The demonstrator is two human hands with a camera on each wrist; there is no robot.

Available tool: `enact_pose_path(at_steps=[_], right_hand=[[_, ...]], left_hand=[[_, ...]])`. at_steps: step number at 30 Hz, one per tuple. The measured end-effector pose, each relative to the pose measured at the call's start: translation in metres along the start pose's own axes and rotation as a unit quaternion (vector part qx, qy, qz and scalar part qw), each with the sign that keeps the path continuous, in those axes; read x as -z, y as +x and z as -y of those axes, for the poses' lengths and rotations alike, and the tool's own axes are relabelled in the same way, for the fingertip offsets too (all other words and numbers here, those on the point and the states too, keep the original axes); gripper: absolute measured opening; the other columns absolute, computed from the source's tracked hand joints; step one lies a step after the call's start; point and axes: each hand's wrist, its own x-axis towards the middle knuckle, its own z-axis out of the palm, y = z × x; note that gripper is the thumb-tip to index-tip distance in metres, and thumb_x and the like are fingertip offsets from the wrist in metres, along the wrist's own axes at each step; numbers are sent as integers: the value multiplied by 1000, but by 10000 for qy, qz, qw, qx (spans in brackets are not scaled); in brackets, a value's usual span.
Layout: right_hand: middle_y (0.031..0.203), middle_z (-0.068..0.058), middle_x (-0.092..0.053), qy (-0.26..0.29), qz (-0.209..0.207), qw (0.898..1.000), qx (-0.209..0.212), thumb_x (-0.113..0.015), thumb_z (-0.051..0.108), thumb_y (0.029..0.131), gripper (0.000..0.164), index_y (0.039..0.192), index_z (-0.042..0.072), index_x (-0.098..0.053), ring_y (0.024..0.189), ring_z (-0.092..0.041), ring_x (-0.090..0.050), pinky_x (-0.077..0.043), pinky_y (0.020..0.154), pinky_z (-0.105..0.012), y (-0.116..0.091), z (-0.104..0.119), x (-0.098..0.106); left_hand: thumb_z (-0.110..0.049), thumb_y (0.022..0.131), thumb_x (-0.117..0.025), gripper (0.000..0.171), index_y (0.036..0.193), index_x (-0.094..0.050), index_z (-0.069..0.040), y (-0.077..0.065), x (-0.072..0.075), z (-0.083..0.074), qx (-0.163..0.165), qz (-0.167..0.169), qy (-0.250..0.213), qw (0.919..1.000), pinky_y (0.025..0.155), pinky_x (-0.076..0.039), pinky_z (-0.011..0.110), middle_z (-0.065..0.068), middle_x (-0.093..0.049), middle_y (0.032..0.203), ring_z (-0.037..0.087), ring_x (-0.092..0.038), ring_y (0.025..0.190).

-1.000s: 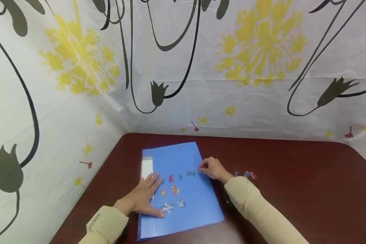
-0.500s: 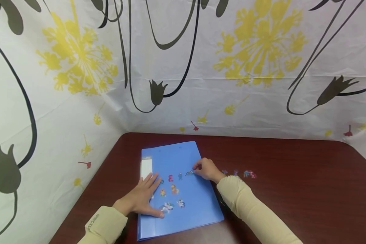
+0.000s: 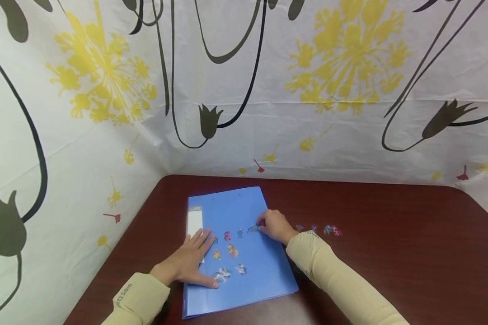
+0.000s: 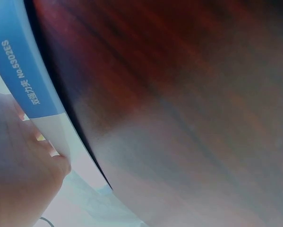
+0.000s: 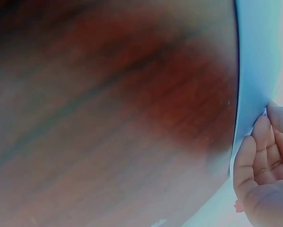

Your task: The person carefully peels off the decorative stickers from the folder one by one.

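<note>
A blue binder lies on the table, its cover bearing several small cartoon pony stickers, among them an orange-yellow one and a white one. My left hand rests on its left side with fingers spread; in the left wrist view, the hand shows beside the spine. Near the right edge, my right hand pinches the right end of a rainbow-coloured sticker at the cover. The right wrist view shows the hand with thumb and fingertip together; the sticker there is barely visible.
More small stickers lie in a row on the dark red-brown table, right of the binder. A white label sits at the binder's upper left. A patterned white cloth hangs behind and along the left.
My right hand has moved left, from the binder's right edge onto the rainbow sticker's end, uncovering another sticker on the table. The left hand has stayed in place.
</note>
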Motion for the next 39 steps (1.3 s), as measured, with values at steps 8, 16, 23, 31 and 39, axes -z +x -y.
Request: enact_pose_path(at_steps=[8,16,23,31,39], right_hand=[[76,-2,-62,-165,123,9996,186,-68,5,76,5,81,5,-69,68,-13,-53,-48,64,-28,0,0,4],[76,-2,-62,-130,70,9995,266,-68,3,75,5,80,5,-69,70,-14,-53,-48,66,-30,2,1,3],[76,-1,-62,-101,34,9996,243,-69,4,75,5,79,7,-69,69,-13,-53,-48,67,-30,0,0,3],[75,-1,-61,9,107,9998,146,-68,3,75,5,78,7,-69,69,-14,-53,-48,66,-30,2,0,2],[69,0,-55,179,232,9996,-31,-67,2,76,9,70,8,-62,64,-13,-49,-45,57,-25,4,-1,0]], left_hand=[[-75,55,-59,116,140,-21,-5,0,0,0,-13,-9,37,10000,103,-9,51,12,-13,146,31,-5,133],[-73,56,-61,115,140,-22,-4,0,3,-2,-34,-63,-22,10000,103,-9,52,13,-14,146,32,-6,133],[-73,56,-61,115,140,-22,-5,0,1,-1,-9,-31,-32,10000,103,-9,52,13,-13,146,31,-6,133],[-73,56,-60,115,140,-22,-5,-1,1,0,-11,-44,-37,10000,103,-9,52,12,-14,146,31,-6,133],[-73,56,-60,115,140,-21,-6,-1,1,-1,10,-1,-60,10000,103,-8,51,12,-12,147,31,-5,133]])
